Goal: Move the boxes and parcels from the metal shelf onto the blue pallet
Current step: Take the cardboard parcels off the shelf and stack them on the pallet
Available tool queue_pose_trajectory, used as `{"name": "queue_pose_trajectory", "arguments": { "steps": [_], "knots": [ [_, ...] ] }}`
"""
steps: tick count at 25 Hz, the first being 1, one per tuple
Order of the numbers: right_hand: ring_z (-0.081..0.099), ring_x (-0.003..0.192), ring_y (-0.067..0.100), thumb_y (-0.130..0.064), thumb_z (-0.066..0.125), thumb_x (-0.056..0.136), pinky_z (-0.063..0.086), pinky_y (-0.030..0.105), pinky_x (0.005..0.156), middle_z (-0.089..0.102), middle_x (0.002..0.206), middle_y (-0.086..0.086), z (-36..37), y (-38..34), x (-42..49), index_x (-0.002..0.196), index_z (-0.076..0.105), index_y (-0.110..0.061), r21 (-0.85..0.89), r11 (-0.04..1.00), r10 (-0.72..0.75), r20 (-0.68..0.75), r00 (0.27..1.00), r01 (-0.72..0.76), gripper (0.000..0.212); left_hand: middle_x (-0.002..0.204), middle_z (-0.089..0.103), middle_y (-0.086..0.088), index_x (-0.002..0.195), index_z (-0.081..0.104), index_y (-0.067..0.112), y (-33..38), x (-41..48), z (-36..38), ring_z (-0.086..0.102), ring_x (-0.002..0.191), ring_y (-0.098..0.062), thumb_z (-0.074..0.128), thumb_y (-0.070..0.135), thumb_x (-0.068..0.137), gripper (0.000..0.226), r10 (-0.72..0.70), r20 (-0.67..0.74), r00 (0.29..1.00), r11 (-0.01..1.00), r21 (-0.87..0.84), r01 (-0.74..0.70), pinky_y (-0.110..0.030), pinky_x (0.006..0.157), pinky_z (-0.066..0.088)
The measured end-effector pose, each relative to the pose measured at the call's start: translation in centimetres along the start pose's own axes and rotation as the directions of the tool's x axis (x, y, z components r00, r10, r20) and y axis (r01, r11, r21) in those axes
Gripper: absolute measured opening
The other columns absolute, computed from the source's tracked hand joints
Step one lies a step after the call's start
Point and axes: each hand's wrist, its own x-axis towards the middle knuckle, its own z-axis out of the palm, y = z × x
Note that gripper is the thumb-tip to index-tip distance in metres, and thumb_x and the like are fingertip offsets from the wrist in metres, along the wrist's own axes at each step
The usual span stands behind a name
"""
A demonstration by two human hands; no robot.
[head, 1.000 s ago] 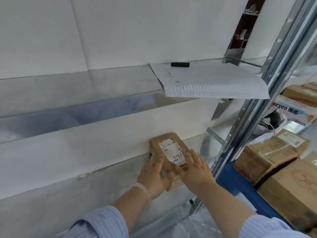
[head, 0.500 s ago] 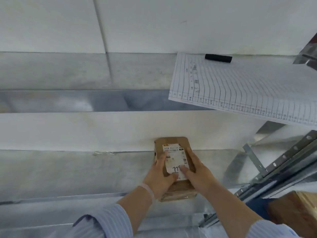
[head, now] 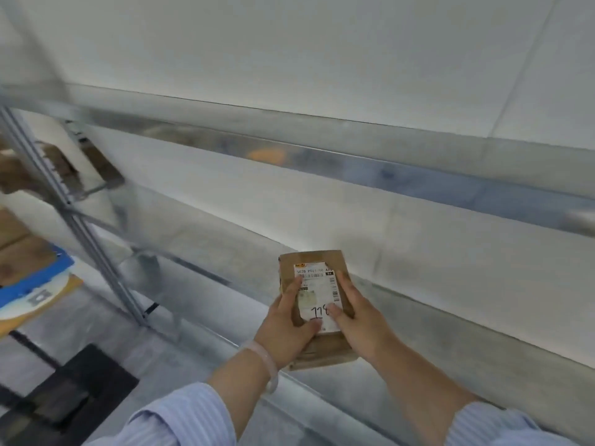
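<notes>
A small brown parcel (head: pixel 314 262) with a white shipping label marked in black pen is held in front of the metal shelf (head: pixel 322 156). My left hand (head: pixel 285 329) grips its left side and my right hand (head: pixel 360 323) grips its right side, thumbs pressing on the label. The parcel is lifted off the shelf's lower board (head: pixel 450 320). At the far left a blue pallet edge (head: pixel 38 275) shows, with brown boxes (head: pixel 22 252) on it.
A slotted metal upright (head: pixel 80 226) of the shelf stands at the left. Beyond it lie more cardboard boxes (head: pixel 54 165), blurred. A black mat (head: pixel 74 394) lies on the grey floor at lower left. A white wall runs behind the shelf.
The view has swung left; the paper sheet and marker on the upper shelf have left the frame. Both hands have drawn the parcel off the shelf toward me.
</notes>
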Motion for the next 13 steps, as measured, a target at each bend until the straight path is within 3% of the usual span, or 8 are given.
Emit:
{"name": "queue_pose_trajectory", "arguments": {
  "steps": [4,5,8,10,13],
  "knots": [
    [0.046,0.109,0.001,-0.042,0.052,0.095,0.037,0.018,0.090,0.044,0.124,-0.021,14.0,-9.7,1.8,0.146,0.017,-0.052,-0.022,0.987,-0.151,0.210,0.966,0.159,0.063,0.132,0.043,0.009,0.148,0.018,0.039,-6.2,-5.9,-14.3,0.047,0.115,-0.006,0.068,0.028,0.084,0.082,-0.087,-0.260,0.962,0.996,-0.004,0.089,-0.011,0.094,0.038],
    [0.046,0.110,0.002,-0.042,0.051,0.095,0.039,0.021,0.092,0.044,0.126,-0.021,17.3,-11.9,2.0,0.146,0.016,-0.052,-0.007,0.983,-0.174,0.254,0.952,0.181,0.063,0.132,0.043,0.009,0.148,0.017,0.041,-7.5,-7.5,-17.4,0.048,0.115,-0.007,0.068,0.029,0.084,0.083,-0.114,-0.306,0.945,0.993,-0.020,0.114,-0.013,0.095,0.040],
    [0.045,0.108,0.002,-0.041,0.050,0.096,0.038,0.021,0.093,0.043,0.128,-0.021,27.2,-17.9,1.4,0.147,0.014,-0.051,0.030,0.964,-0.255,0.381,0.889,0.264,0.063,0.137,0.043,0.006,0.147,0.015,0.045,-11.5,-12.9,-26.2,0.049,0.122,-0.014,0.068,0.030,0.082,0.085,-0.197,-0.428,0.882,0.980,-0.069,0.185,-0.035,0.103,0.043],
    [0.042,0.109,0.001,-0.038,0.052,0.096,0.033,0.019,0.091,0.042,0.135,-0.017,33.5,-21.4,0.4,0.148,0.017,-0.046,0.055,0.946,-0.310,0.447,0.839,0.320,0.064,0.139,0.045,0.004,0.149,0.015,0.041,-14.1,-16.5,-31.3,0.050,0.121,-0.013,0.068,0.025,0.083,0.087,-0.235,-0.505,0.831,0.972,-0.111,0.207,-0.036,0.102,0.044],
    [0.040,0.109,0.003,-0.044,0.052,0.094,0.033,0.022,0.089,0.042,0.136,-0.013,40.7,-25.5,-0.7,0.147,0.015,-0.049,0.025,0.924,-0.332,0.551,0.766,0.382,0.065,0.135,0.048,0.008,0.149,0.017,0.041,-17.5,-20.8,-36.8,0.054,0.114,-0.005,0.067,0.023,0.083,0.084,-0.298,-0.595,0.746,0.955,-0.177,0.240,-0.027,0.098,0.047]
  ]
}}
